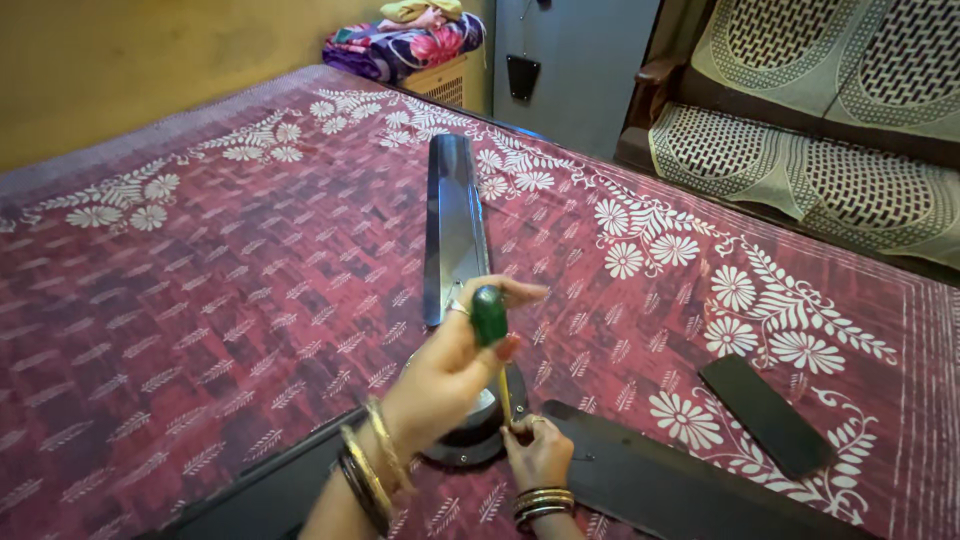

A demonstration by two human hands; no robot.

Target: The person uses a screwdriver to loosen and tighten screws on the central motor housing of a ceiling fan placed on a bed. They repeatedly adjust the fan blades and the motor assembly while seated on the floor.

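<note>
A ceiling fan lies taken down on a bed covered with a maroon bedspread [200, 300] printed with white flowers. Its round motor hub [470, 440] sits near the bed's near edge, mostly hidden behind the person's hands.

The left hand [445, 375], bangles at the wrist, is curled around the green handle of a screwdriver [489, 315], thumb and fingers wrapped closed on it; the tool stands nearly upright, its yellowish shaft running down to the hub. The right hand [538, 452], also bangled, rests just beside the hub with its fingertips pinched together at the lower end of the shaft. Whether it grips the tip or a small screw, I cannot tell.

From the hub, one shiny dark fan blade [455, 225] stretches away toward the far side of the bed. A second blade [680, 485] runs off to the right of the hub, and a third [250, 485] to the left, along the near edge. A separate short black blade piece [765, 415] lies well to the right of the hub, apart from everything.

Beyond the bed, far from the hub, stand a sofa [800, 150] with patterned covers and a pile of folded colourful cloth [405, 45].
</note>
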